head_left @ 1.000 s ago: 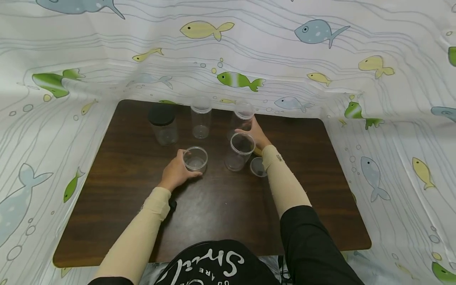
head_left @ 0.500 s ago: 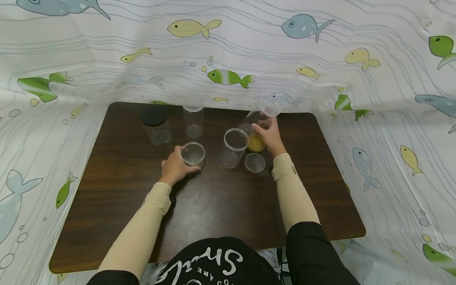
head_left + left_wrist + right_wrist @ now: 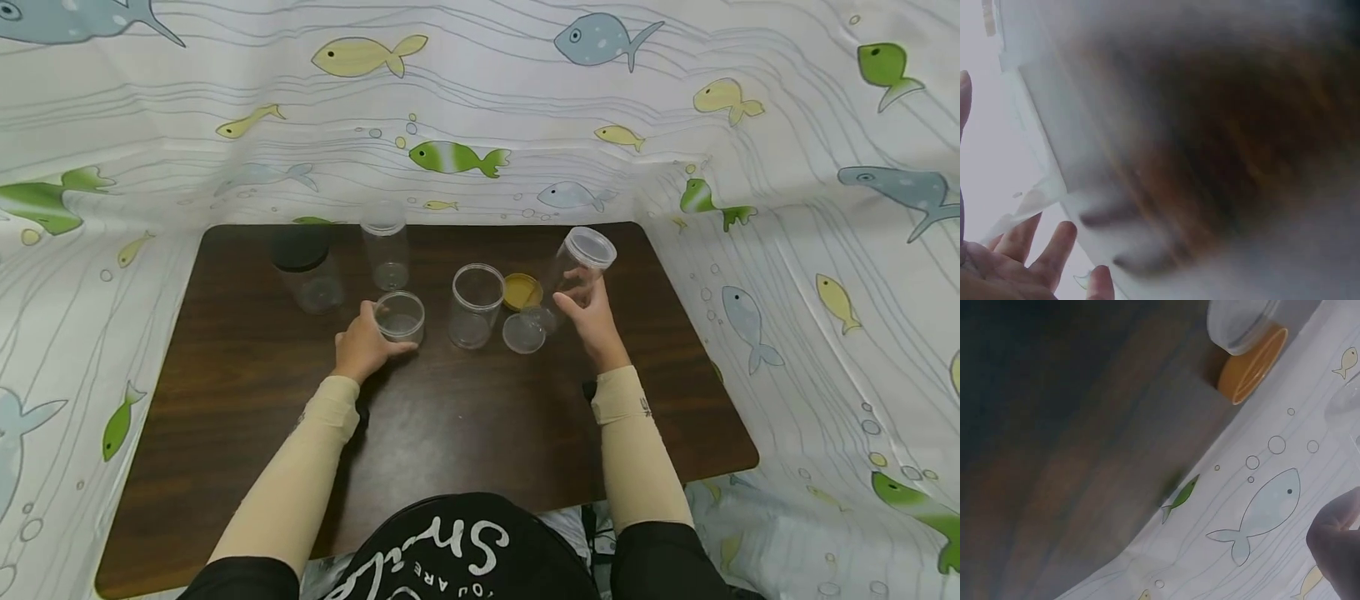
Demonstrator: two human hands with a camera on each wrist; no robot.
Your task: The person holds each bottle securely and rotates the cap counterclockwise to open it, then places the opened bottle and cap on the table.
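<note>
My left hand (image 3: 363,346) curls its fingers and thumb round a short clear jar (image 3: 400,319) without a lid, left of the table's middle. In the left wrist view the fingers (image 3: 1054,250) show beside a clear surface, mostly out of frame. At the right my right hand (image 3: 592,321) grips a tall clear jar (image 3: 566,275) with a translucent lid (image 3: 590,247); the jar tilts to the right. In the right wrist view only part of the right hand (image 3: 1338,540) appears. An uncapped clear jar (image 3: 476,308) stands between the hands.
A yellow lid (image 3: 522,292) and a clear lid (image 3: 523,333) lie between the uncapped jar and the right hand. Farther left stand a black-lidded clear jar (image 3: 309,275) and a tall lidded clear jar (image 3: 386,250). A fish-print sheet (image 3: 450,100) rises behind the brown table (image 3: 450,442).
My right hand has carried the tall lidded jar from behind the uncapped jar to the right, uncovering the yellow lid. My left hand keeps its hold on the short jar. The head view has shifted.
</note>
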